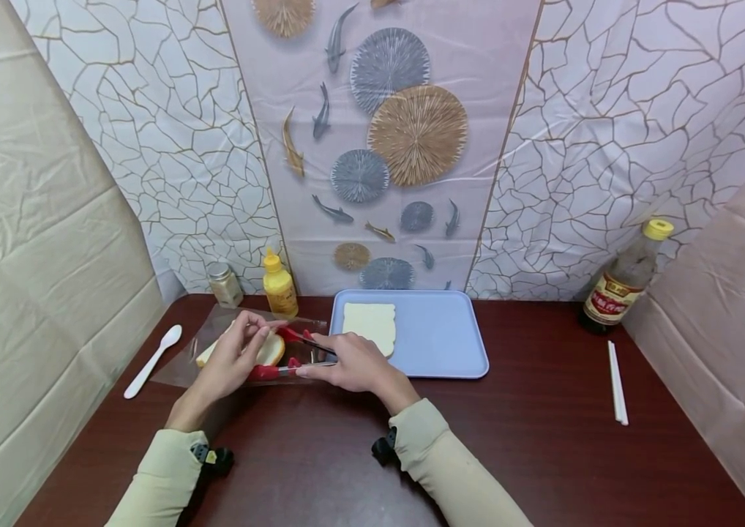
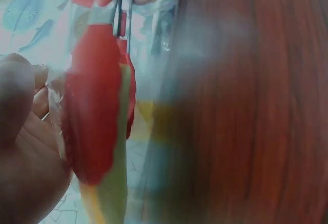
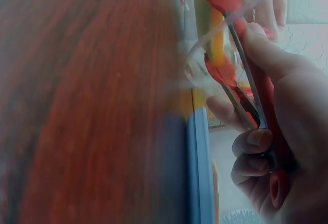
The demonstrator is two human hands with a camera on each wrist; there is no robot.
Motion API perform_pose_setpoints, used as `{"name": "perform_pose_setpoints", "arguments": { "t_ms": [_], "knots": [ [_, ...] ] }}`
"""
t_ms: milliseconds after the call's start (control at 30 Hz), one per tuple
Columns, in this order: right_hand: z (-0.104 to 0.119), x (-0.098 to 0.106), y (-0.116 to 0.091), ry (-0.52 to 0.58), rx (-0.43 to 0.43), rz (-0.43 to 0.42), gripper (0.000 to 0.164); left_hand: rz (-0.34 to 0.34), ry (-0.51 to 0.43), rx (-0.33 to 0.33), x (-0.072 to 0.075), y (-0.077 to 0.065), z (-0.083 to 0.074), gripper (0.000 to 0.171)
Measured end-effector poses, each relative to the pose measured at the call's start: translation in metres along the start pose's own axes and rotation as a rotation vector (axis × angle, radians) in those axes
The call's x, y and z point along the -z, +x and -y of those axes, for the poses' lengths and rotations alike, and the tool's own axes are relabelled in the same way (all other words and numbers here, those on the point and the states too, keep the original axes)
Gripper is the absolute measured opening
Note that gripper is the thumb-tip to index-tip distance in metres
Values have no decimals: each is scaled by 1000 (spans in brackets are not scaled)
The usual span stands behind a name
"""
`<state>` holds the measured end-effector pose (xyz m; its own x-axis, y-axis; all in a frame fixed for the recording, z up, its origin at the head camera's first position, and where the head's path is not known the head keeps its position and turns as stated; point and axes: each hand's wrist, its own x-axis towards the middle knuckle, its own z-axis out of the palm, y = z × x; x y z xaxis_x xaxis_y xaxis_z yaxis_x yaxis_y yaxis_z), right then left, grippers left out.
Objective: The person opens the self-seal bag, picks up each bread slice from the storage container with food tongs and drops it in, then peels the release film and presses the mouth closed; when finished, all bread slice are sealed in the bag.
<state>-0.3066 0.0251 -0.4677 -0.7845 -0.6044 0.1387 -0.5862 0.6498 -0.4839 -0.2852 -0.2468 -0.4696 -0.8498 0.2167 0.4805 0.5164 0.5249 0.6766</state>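
My right hand (image 1: pixel 356 362) grips a pair of red-tipped tongs (image 3: pixel 264 90), fingers wrapped about the handles. The spread tong heads reach left into a clear plastic bag (image 1: pixel 178 372), on either side of a bread slice (image 1: pixel 271 350) with a yellow-brown crust. My left hand (image 1: pixel 234 355) pinches the bag's film near its mouth, thumb and fingers bent together above the bread. In the left wrist view, one red tong head (image 2: pixel 95 106) lies close against the slice, beside the left palm. Part of the bread is hidden under the left hand.
Right of the bag, a blue tray (image 1: pixel 438 337) bears a pale square bread slice (image 1: pixel 370 326). A yellow squeeze bottle (image 1: pixel 279 287) and a lidded jar (image 1: pixel 224 285) stand behind. A white spoon (image 1: pixel 154 361) lies left; a sauce bottle (image 1: pixel 619 282) and white chopsticks (image 1: pixel 617 382) are right.
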Motion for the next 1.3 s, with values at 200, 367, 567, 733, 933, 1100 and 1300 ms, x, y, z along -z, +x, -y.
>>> {"name": "perform_pose_setpoints", "arguments": {
  "t_ms": [200, 367, 567, 733, 933, 1100, 1300],
  "knots": [
    [4, -4, 1, -20, -2, -21, 87, 30, -84, 27, 0, 1, -2, 8],
    [7, -7, 1, -34, -32, 0, 92, 68, 10, 49, -1, -2, 4, 8],
    [7, -4, -1, -58, -38, -8, 92, 92, 35, 49, -4, -5, 7, 8],
    [0, 3, -9, -68, -34, -11, 92, 73, 57, 70, -4, -4, 10, 8],
    [-14, 16, -25, -17, -24, -23, 89, 60, 64, 46, -4, -4, 11, 7],
    [-28, 28, -41, 72, -8, -25, 86, 16, 115, 57, -3, -5, 12, 10],
    [-44, 40, -64, 121, -23, -37, 82, -40, 195, 60, -2, -7, 14, 9]
  ]
}}
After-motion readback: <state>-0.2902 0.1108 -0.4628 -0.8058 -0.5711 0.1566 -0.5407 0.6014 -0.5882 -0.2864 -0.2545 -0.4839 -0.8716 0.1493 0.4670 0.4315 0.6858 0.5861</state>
